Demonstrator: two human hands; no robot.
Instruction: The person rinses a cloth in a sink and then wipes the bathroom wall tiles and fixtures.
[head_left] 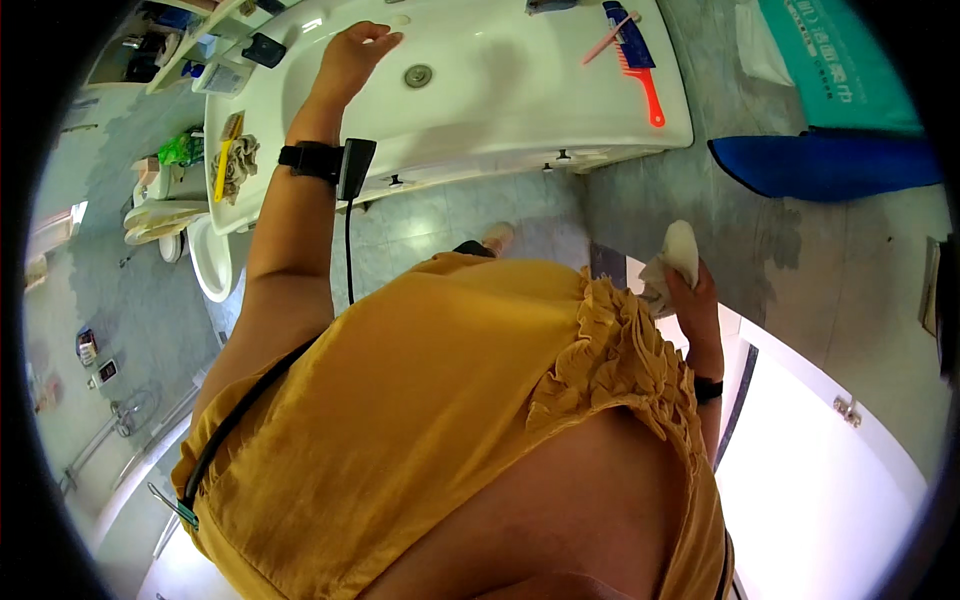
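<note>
My left hand reaches over the white sink basin, near its far rim. Its fingers are loosely bent, with a small gap at the tips and nothing visible between them. A small pale spot on the basin, too indistinct to name, lies just beyond the fingertips. My right hand is away from the sink, low at my right side. It grips a crumpled white cloth, which bunches up above the fingers and hangs over their left side.
A red comb, a dark blue tube and a pink toothbrush lie on the sink's right rim. On its left corner are a yellow-handled brush and a crumpled rag. A teal package hangs on the right.
</note>
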